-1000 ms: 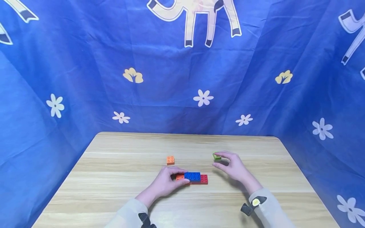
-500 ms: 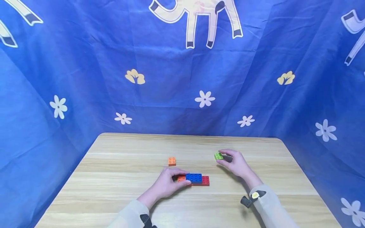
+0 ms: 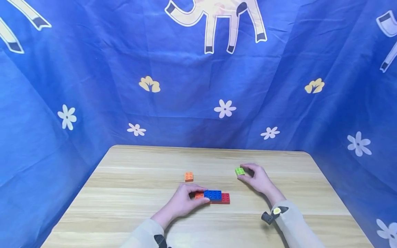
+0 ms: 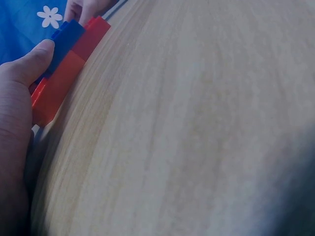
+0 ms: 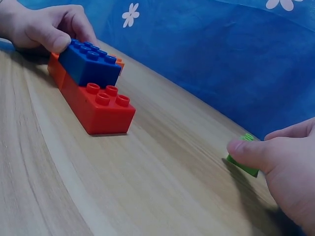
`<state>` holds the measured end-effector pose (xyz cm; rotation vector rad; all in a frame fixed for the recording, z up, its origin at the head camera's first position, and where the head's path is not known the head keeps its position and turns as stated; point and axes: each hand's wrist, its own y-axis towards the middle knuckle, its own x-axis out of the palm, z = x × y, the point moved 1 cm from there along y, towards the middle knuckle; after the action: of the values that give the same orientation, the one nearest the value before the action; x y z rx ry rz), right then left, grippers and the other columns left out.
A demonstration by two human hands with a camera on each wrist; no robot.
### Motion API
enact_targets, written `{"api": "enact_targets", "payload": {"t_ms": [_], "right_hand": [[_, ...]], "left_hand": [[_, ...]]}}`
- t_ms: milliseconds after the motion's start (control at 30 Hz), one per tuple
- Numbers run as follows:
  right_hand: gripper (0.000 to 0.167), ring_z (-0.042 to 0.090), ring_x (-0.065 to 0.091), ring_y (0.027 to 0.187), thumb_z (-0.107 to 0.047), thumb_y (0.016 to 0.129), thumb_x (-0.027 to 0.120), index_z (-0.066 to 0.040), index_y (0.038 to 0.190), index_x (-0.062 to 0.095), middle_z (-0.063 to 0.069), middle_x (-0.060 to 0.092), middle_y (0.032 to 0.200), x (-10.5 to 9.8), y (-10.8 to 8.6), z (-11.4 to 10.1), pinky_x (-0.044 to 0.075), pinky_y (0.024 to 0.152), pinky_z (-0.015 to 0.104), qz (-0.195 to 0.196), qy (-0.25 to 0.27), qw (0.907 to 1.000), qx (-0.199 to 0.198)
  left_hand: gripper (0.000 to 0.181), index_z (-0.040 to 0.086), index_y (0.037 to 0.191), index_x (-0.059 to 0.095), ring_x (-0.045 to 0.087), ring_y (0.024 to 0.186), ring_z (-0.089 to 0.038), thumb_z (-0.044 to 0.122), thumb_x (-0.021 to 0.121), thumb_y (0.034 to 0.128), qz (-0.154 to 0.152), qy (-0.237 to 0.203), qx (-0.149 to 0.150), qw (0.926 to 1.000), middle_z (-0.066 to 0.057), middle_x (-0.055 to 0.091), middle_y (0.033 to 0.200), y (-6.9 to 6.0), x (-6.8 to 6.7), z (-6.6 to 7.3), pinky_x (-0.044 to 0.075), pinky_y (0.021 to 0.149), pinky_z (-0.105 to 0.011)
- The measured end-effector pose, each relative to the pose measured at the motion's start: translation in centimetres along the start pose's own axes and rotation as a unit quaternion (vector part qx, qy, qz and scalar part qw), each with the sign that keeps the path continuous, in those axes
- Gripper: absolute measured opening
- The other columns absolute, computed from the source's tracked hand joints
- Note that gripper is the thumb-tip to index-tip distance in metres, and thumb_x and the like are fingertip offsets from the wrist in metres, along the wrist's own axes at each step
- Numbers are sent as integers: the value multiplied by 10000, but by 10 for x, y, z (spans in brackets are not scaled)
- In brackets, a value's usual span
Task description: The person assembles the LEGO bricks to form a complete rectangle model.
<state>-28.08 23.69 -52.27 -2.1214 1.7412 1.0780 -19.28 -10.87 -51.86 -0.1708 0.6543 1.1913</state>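
A blue brick (image 3: 212,195) sits on top of a red brick (image 3: 226,198) and an orange brick (image 3: 199,196) that lie end to end. My left hand (image 3: 182,202) pinches the blue brick's left end between thumb and fingers; the thumb also shows on it in the left wrist view. Off to the right, my right hand (image 3: 258,178) pinches a small green brick (image 3: 240,171) by its near and far sides. In the right wrist view the green brick (image 5: 244,164) is tilted, partly covered by the thumb.
A small orange brick (image 3: 189,176) lies on the wooden table (image 3: 139,179) behind the stacked bricks, left of the green one. A blue patterned cloth (image 3: 186,131) hangs behind the table and along both sides.
My right hand has closed its thumb and fingers on the green brick, which now shows more of its studs. My left hand stays on the stacked bricks. The head view has shifted slightly.
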Motion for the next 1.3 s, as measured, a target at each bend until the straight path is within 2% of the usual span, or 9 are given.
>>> {"api": "enact_targets", "payload": {"t_ms": [300,467,633,833,933,1133,1300], "right_hand": [[520,386,614,1263,-221,883,894,10,1313,717,157,700,1302,3,1,-1,449,1122,547,-55,-164,9998,-25],[458,358,627,1249,-198,880,894,-9,1269,744,133,716,1276,3,0,-3,465,1114,520,-45,-156,9999,8],[409,319,673,1173,-192,870,901,-32,1220,762,86,746,1201,3,-2,-6,512,1060,515,42,-78,9999,47],[364,240,714,1050,-165,844,917,-79,1163,764,2,761,1079,2,-5,-13,562,992,488,60,282,9994,175],[390,263,723,1082,-172,854,910,-74,1197,751,14,762,1106,1,-8,-17,550,1021,492,23,393,9990,204],[517,332,689,1184,-207,888,888,-1,1324,703,92,746,1228,-2,-11,-25,503,1073,528,57,339,9993,110],[507,336,688,1175,-173,908,866,32,1335,684,115,731,1249,-5,-14,-33,514,1060,521,-50,496,9987,76]], "left_hand": [[444,230,1202,815,676,1145,-113,531,844,877,-8,-15,-13,10000,120,757,1171,0,0,-1,525,1039,-372],[436,234,1201,815,671,1157,-119,524,849,877,-30,-11,-75,10000,118,755,1179,0,0,-1,518,1048,-383],[434,228,1205,814,670,1164,-127,511,853,878,-60,-28,-90,9999,108,756,1183,1,-2,0,516,1053,-389],[446,230,1212,812,670,1163,-133,521,851,876,-79,-21,-86,9999,108,755,1188,2,-4,0,514,1055,-404],[466,226,1215,811,670,1167,-136,541,845,872,-84,-16,-80,9999,108,756,1190,2,-4,0,510,1062,-409],[488,205,1222,810,671,1167,-124,550,835,878,-90,-53,-33,9999,117,754,1188,2,-3,-4,514,1059,-391],[479,224,1216,810,674,1163,-119,564,827,879,-79,-55,-11,10000,123,755,1185,2,-3,-6,522,1051,-386]]}}
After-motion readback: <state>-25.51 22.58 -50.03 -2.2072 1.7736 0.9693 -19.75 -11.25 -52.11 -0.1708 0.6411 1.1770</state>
